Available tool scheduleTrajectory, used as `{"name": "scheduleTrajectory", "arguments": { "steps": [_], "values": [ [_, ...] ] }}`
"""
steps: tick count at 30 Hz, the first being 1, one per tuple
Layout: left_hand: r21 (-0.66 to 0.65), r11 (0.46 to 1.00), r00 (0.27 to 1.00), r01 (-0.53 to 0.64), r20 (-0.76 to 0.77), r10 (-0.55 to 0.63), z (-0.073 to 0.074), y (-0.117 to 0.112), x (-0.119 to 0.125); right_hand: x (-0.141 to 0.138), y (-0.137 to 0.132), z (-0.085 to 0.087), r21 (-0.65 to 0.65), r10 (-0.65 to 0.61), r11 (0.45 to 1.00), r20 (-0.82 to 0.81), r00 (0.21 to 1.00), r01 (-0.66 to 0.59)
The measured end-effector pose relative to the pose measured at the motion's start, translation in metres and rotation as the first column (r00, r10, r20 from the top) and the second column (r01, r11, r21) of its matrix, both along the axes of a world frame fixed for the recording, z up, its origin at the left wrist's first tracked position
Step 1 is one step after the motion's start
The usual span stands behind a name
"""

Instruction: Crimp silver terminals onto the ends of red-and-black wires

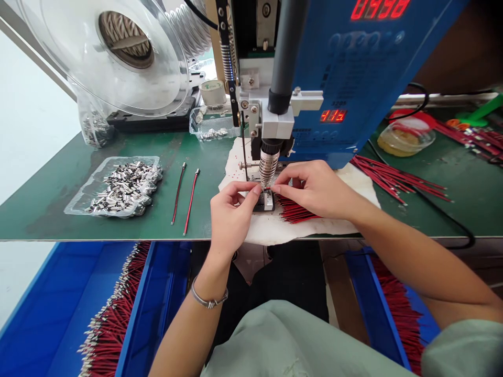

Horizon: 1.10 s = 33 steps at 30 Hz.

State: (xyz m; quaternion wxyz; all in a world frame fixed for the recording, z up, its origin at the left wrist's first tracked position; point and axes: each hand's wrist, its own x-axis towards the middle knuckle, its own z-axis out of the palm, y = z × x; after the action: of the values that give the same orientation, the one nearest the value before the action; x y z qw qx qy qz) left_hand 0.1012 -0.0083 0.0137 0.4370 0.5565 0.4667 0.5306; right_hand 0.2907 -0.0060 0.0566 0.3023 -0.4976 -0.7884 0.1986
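My left hand is closed in a pinch at the left of a small metal fixture. Whatever lies between its thumb and forefinger is too small to name. From the right, my right hand pinches at the same fixture, its fingertips hiding what they hold. Just above both sets of fingertips is the spring-wrapped tip of a soldering machine. A bundle of red and black wires lies under my right hand on a pale, torn-edged sheet.
Left on the green table are a clear tray of metal parts and two capped wires. More wires and a round tub lie right. Below stand blue bins with wires. A large clear reel stands behind.
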Motion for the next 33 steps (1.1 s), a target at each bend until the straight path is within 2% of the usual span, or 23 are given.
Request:
{"name": "scheduleTrajectory", "arguments": {
  "steps": [10, 16, 23, 29, 33],
  "values": [
    [0.013, 1.000, 1.000, 0.021, -0.015, -0.021, 0.000, 0.000, -0.001, 0.009, 0.003, 0.002, 0.108, 0.169, 0.978, 0.097, 0.981, -0.179],
    [-0.020, 1.000, 1.000, 0.023, 0.020, -0.023, 0.001, -0.001, 0.000, 0.011, 0.004, 0.003, 0.120, 0.150, 0.979, 0.134, 0.980, -0.166],
    [0.013, 1.000, 1.000, 0.028, 0.002, -0.028, 0.000, 0.000, -0.001, 0.012, 0.004, 0.000, 0.138, 0.208, 0.965, 0.102, 0.973, -0.221],
    [0.013, 0.999, 1.000, 0.030, -0.011, -0.030, 0.000, 0.000, -0.001, 0.011, 0.005, 0.001, 0.166, 0.198, 0.962, 0.115, 0.973, -0.216],
    [-0.001, 1.000, 0.999, 0.018, 0.037, -0.018, 0.001, 0.000, -0.001, 0.012, 0.004, 0.001, 0.157, 0.196, 0.964, 0.118, 0.974, -0.213]
  ]
}}
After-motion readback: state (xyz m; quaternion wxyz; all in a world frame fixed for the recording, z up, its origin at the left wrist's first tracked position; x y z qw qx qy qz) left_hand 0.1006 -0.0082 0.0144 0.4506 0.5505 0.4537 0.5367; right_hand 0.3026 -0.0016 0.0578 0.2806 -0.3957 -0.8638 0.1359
